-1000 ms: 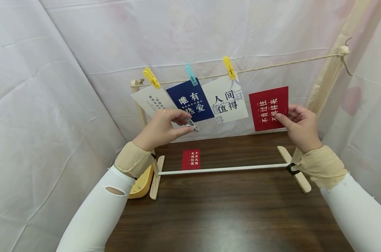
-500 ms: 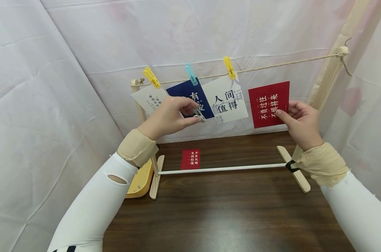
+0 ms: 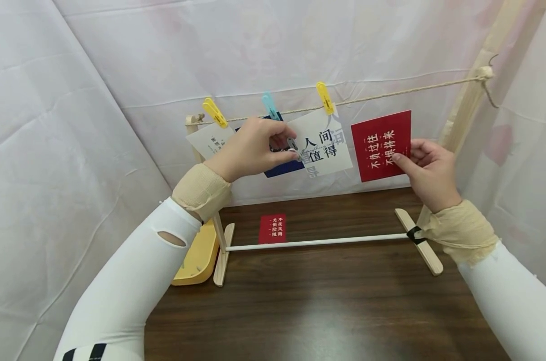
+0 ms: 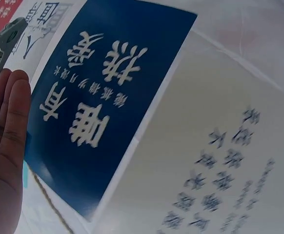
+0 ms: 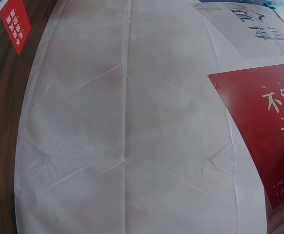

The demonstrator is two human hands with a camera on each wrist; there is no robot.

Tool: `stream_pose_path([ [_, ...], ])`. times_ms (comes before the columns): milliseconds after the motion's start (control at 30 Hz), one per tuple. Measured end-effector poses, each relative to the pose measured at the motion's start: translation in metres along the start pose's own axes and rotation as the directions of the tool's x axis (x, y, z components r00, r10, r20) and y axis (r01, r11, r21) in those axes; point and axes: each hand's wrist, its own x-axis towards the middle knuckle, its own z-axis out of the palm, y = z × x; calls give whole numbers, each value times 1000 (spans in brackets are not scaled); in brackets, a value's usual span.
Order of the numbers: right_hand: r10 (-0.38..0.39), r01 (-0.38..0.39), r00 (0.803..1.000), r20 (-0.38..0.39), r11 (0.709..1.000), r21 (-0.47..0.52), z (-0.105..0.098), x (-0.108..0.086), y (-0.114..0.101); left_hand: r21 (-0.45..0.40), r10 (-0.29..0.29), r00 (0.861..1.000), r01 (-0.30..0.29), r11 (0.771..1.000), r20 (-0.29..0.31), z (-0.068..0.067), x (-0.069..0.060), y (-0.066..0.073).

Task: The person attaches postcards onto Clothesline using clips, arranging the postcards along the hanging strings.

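My left hand (image 3: 252, 150) pinches a small grey clothespin (image 3: 293, 147) between thumb and fingers, in front of the hanging cards. In the left wrist view the clothespin (image 4: 6, 43) sits at the upper left. With thumb and fingers my right hand (image 3: 433, 173) holds a red card (image 3: 378, 150) with white writing by its right edge, below the rope (image 3: 404, 93). Several clothespins fix cards to that rope: a white card (image 3: 210, 139) at the left, a dark blue card (image 3: 285, 169) partly behind my left hand, and another white card (image 3: 331, 155).
A wooden stand carries the rope; its right post (image 3: 464, 108) rises beside my right hand. A white bar (image 3: 340, 241) crosses low over the brown table (image 3: 318, 301). Behind it lies another red card (image 3: 272, 228). A yellow tray (image 3: 196, 258) stands at the left foot.
My left hand has moved up and to the right with the clothespin, now covering much of the blue card. My right hand has raised the red card slightly toward the rope.
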Motion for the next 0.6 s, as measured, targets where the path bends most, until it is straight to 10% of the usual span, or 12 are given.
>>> stream_pose_path([
  [600,1,1,1000,24,996,-86,6,7,-4,-57,17,1000,-17,998,-2,-22,34,25],
])
